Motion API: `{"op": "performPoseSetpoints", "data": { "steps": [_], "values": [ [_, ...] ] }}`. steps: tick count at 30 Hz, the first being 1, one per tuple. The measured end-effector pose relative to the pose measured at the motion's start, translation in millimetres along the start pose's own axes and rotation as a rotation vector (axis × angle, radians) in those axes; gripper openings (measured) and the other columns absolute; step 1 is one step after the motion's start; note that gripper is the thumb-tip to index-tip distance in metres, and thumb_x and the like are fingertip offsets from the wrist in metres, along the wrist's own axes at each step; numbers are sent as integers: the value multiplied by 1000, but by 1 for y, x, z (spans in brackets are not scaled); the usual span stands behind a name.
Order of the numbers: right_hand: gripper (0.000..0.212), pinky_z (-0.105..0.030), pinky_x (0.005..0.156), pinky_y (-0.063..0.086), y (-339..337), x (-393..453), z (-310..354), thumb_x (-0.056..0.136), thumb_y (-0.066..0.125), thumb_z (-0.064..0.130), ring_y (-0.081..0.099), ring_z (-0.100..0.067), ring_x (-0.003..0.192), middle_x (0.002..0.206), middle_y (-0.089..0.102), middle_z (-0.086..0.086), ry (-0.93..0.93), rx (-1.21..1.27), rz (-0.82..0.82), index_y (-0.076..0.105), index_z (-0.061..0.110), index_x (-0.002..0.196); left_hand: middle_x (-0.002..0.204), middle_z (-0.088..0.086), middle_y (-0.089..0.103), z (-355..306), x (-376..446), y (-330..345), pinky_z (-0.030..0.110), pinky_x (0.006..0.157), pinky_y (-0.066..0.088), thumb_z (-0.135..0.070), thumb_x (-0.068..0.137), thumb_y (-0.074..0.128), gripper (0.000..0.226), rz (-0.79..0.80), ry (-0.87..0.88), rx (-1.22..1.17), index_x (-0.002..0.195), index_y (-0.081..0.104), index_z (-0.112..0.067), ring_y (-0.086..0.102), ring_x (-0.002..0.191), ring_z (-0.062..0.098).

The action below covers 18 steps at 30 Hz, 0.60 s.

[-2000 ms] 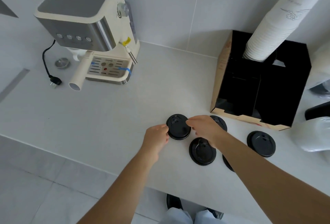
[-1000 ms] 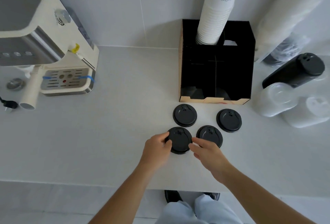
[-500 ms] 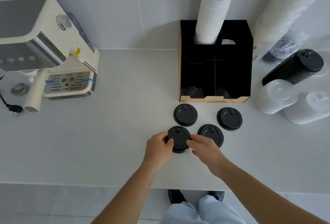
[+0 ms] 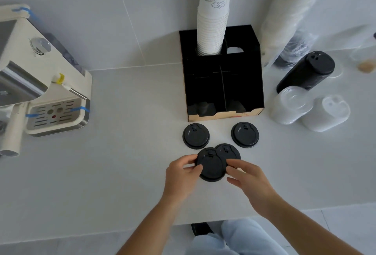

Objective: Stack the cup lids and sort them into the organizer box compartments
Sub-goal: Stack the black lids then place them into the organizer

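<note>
A small stack of black cup lids is pinched between my left hand on its left edge and my right hand on its right edge. It overlaps a single black lid lying just behind it. Two more black lids lie flat further back, one on the left and one on the right. Behind them stands the black organizer box with a cardboard front lip and dividers inside. A tall stack of white paper cups fills its back left compartment.
A cream espresso machine stands at the left. Right of the box lie a sleeve of black lids, clear and white lid stacks, and a wrapped cup sleeve leaning on the wall. The counter's front edge runs below my wrists.
Both hands have slid the held lid stack to the right, so it now overlaps the neighbouring single lid. The camera view has shifted closer and slightly left.
</note>
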State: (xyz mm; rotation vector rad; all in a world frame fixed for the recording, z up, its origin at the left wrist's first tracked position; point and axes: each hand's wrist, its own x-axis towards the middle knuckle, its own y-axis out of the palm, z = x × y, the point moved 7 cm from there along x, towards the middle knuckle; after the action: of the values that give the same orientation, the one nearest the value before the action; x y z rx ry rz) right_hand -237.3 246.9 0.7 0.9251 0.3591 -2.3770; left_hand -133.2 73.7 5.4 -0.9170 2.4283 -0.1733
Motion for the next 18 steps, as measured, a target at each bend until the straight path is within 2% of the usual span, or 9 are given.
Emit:
{"op": "performPoseSetpoints", "data": {
  "steps": [2,5,7,11,15,18],
  "values": [
    [18,-40,99,53,-12,2,3,91,66,8,68,-19,103,111,71,-5,-21,44,-44,72,19,103,91,-17,74,-5,3,14,11,74,54,-7,80,69,27,19,11,5,102,75,-23,70,82,-4],
    [28,-42,100,53,-25,10,1,91,66,9,68,-20,107,120,71,-6,-15,60,-76,70,11,119,97,-9,76,-7,9,29,16,81,55,-8,81,69,29,29,1,19,107,74,-19,70,86,-1],
    [31,-42,101,53,-32,16,2,92,65,10,68,-19,108,120,72,-3,-14,46,-72,70,13,122,95,-10,75,-9,14,38,21,85,55,-9,81,69,30,30,-5,39,109,73,-20,70,87,0],
    [22,-41,101,53,-43,25,2,92,64,12,69,-19,106,115,74,0,4,40,-54,73,24,108,92,-20,70,-15,19,53,17,85,51,-12,82,67,31,29,3,122,110,73,-23,64,88,-7],
    [26,-44,102,52,-51,37,-3,90,66,17,69,-19,105,116,74,1,50,5,-34,72,21,115,107,-11,73,-12,22,64,27,95,51,-16,82,66,33,19,-35,172,114,72,-23,65,102,5],
    [21,-42,100,53,-54,45,-3,91,66,14,68,-19,105,115,72,-1,71,-1,-16,72,23,108,110,-8,73,-12,24,68,30,97,51,-16,82,67,34,-5,-68,189,115,71,-22,66,103,8]
  ]
}}
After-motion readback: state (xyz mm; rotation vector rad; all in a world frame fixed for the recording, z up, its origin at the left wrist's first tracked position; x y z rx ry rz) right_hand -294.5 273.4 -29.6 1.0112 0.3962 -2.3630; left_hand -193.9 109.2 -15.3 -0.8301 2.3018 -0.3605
